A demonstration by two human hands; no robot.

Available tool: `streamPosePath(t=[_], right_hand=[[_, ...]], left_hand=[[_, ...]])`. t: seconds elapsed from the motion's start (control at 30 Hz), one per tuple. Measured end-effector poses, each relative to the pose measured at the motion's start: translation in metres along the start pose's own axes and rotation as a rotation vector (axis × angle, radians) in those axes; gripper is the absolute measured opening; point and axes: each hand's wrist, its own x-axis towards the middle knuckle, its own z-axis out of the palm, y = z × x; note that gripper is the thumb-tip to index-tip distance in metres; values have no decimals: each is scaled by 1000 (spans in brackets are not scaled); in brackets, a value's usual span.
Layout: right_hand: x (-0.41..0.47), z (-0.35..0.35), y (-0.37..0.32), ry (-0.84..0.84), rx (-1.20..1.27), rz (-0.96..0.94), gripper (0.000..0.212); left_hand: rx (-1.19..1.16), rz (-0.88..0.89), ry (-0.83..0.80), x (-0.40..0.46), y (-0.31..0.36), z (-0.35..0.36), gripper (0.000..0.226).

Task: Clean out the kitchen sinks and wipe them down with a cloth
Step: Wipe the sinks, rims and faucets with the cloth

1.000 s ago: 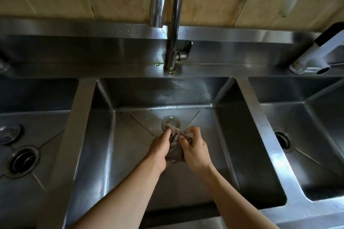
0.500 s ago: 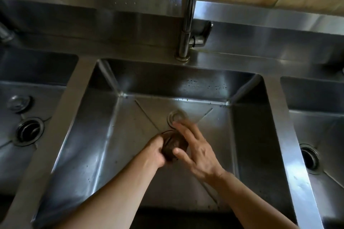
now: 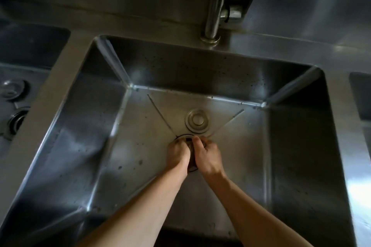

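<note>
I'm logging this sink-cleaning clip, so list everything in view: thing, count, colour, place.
Middle sink: 1, steel, centre, speckled with drops.
Left sink: 1, steel, left edge; open drain and a round plug on its floor.
Right sink: 1, steel, right edge, mostly cut off.
Tap: 1, chrome, on the ledge behind the middle sink.
Drain cover: 1, steel, on the middle sink's floor beyond the hands.
Strainer: 1, dark, at the middle drain, between the hands.
Left hand: 1, curled at the strainer.
Right hand: 1, curled at the strainer.
</note>
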Motion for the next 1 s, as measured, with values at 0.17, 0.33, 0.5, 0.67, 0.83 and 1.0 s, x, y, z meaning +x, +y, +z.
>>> streamPosePath(t=[0.17,0.33,0.5,0.67,0.83,1.0], right_hand=[[29,18,12,-64,38,219,27],[41,29,23,-122,76,387,26],[44,29,25,-195,264,454,34],[40,29,19,-257,378,509,33],[33,25,5,-206,96,378,39],[-7,-3,-17,-125,44,71,30]], left_hand=[[202,191,91,32,-5,7,30],[298,259,143,47,-15,7,37],[294,343,125,54,-20,9,38],[357,484,87,53,-21,5,41],[380,464,-106,38,-14,-12,41],[31,-106,-230,14,14,-36,23]])
